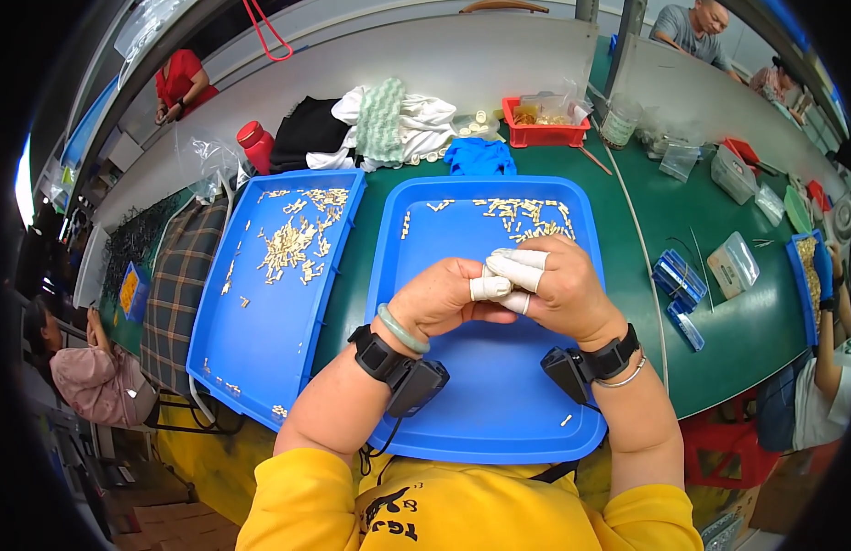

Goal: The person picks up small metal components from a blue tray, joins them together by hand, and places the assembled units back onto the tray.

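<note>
My left hand (444,298) and my right hand (565,283) meet over the middle of a blue tray (485,395). White finger cots cover several of my fingertips. Both hands are closed, their fingertips pinched together; whatever lies between them is hidden. Beyond my hands, small gold-coloured metal pieces (526,216) lie along the tray's far side. One loose piece (566,421) rests near its front right corner. To the left, a second blue tray (251,340) holds a larger heap of similar gold pieces (292,246).
A red bin (545,135), a blue cloth (480,156), piled fabric (381,119) and a red bottle (255,145) line the back of the green table (627,248). Blue bundled parts (680,280) and a clear bag (733,264) lie at right. Other people sit around the benches.
</note>
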Demonstrator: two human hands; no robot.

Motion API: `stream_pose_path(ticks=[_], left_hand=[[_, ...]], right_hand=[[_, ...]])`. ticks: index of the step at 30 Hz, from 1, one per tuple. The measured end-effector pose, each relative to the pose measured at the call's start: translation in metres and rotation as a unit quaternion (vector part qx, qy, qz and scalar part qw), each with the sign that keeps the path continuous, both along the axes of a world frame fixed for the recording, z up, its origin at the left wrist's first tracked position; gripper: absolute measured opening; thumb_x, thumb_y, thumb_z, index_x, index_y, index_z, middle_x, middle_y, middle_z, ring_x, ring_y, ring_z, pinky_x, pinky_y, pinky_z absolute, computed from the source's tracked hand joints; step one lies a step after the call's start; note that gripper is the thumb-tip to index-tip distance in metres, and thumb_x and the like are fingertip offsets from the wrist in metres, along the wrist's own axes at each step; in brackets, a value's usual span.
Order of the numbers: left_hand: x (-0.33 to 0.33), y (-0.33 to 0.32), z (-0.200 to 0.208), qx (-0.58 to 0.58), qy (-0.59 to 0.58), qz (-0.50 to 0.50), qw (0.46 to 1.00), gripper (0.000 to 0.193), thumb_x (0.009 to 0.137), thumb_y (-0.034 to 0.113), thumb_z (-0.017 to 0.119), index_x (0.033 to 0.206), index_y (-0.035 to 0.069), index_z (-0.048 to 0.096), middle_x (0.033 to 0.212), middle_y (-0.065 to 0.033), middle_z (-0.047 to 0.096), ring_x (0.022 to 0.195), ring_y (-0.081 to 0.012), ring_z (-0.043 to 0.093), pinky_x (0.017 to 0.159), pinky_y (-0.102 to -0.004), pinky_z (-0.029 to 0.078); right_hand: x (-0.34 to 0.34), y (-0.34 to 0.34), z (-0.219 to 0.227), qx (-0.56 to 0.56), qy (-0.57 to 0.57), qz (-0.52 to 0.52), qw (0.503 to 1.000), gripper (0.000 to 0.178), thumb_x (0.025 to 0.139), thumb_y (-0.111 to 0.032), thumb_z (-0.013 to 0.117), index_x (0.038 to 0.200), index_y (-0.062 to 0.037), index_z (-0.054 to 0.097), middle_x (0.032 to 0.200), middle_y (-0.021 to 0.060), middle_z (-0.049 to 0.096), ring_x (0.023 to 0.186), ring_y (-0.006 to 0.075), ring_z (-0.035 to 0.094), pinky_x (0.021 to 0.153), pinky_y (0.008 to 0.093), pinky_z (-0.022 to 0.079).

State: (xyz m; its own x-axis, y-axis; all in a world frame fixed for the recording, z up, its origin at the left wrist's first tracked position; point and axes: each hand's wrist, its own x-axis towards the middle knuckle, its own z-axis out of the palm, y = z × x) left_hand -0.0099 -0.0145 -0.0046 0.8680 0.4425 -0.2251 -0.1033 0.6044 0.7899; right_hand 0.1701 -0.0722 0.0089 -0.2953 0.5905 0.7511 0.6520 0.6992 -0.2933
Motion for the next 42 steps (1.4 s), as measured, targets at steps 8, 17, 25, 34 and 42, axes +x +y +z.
stream_pose_path(ticks=[8, 17, 25, 34, 42], left_hand=[[0.000, -0.003, 0.009, 0.150, 0.084, 0.017, 0.985, 0.018, 0.086, 0.010, 0.059, 0.101, -0.001, 0.064, 0.100, -0.0102, 0.064, 0.091, -0.0196, 0.062, 0.079, -0.0311, 0.052], [-0.004, -0.015, 0.035, 0.545, 0.039, 0.143, 0.825, 0.016, 0.079, 0.007, 0.064, 0.095, 0.005, 0.067, 0.097, -0.0053, 0.066, 0.090, -0.0190, 0.060, 0.087, -0.0329, 0.045], [-0.018, -0.033, 0.074, 0.703, 0.051, 0.147, 0.694, 0.016, 0.079, 0.006, 0.065, 0.094, 0.007, 0.067, 0.101, -0.0046, 0.066, 0.099, -0.0210, 0.061, 0.106, -0.0481, 0.026], [-0.046, -0.053, 0.070, 0.698, 0.076, 0.206, 0.681, 0.015, 0.078, 0.008, 0.066, 0.093, 0.007, 0.067, 0.102, -0.0058, 0.066, 0.103, -0.0228, 0.060, 0.107, -0.0484, 0.025], [-0.041, -0.059, 0.064, 0.695, 0.076, 0.221, 0.679, 0.014, 0.080, 0.010, 0.064, 0.093, 0.006, 0.067, 0.106, -0.0081, 0.064, 0.106, -0.0243, 0.058, 0.105, -0.0464, 0.027]], right_hand=[[0.000, -0.001, 0.001, 0.010, -0.021, 0.011, 1.000, 0.040, 0.059, -0.008, 0.074, 0.098, -0.0095, 0.067, 0.091, 0.0044, 0.066, 0.081, 0.0245, 0.061, 0.070, 0.0336, 0.049], [0.001, -0.002, 0.002, -0.047, 0.075, 0.003, 0.996, 0.065, 0.060, -0.010, 0.077, 0.121, -0.0063, 0.054, 0.111, 0.0124, 0.060, 0.094, 0.0283, 0.058, 0.081, 0.0351, 0.047], [0.000, -0.002, -0.001, -0.050, 0.063, -0.009, 0.997, 0.061, 0.064, -0.009, 0.076, 0.120, -0.0053, 0.054, 0.112, 0.0134, 0.059, 0.098, 0.0284, 0.057, 0.084, 0.0354, 0.047], [-0.001, -0.001, -0.002, -0.072, 0.047, -0.011, 0.996, 0.055, 0.068, -0.006, 0.072, 0.120, -0.0050, 0.054, 0.113, 0.0142, 0.058, 0.102, 0.0288, 0.056, 0.088, 0.0349, 0.046], [0.002, -0.010, 0.001, -0.073, 0.044, -0.031, 0.996, 0.054, 0.068, -0.008, 0.073, 0.119, -0.0052, 0.055, 0.114, 0.0138, 0.058, 0.103, 0.0288, 0.056, 0.088, 0.0353, 0.046]])
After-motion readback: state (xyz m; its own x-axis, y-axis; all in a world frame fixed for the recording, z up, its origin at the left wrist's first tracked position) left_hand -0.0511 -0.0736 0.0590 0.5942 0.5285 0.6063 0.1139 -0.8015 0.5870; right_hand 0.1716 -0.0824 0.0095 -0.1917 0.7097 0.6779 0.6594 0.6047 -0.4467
